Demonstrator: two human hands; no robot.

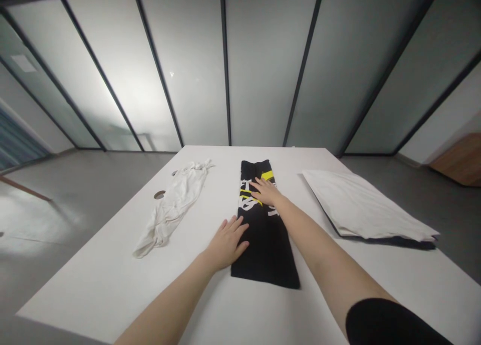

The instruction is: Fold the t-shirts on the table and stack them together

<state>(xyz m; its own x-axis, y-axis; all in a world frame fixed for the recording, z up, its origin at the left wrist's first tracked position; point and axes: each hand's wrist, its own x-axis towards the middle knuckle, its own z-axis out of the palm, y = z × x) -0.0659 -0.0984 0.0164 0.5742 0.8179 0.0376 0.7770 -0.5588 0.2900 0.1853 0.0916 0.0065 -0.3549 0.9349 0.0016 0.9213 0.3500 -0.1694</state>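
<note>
Left hand (227, 242) and right hand (265, 191) lie spread on the folded black printed garment (268, 252) beneath them; from afar, I judge uneven dragging could ruck its layers.

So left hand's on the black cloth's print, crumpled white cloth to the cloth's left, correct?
Wrong hand: the head view shows the right hand on the print of the black cloth; the crumpled white cloth is to its left.

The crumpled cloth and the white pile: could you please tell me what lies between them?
In the head view, the black cloth lies there, right hand on it, left hand over its left edge.
</note>
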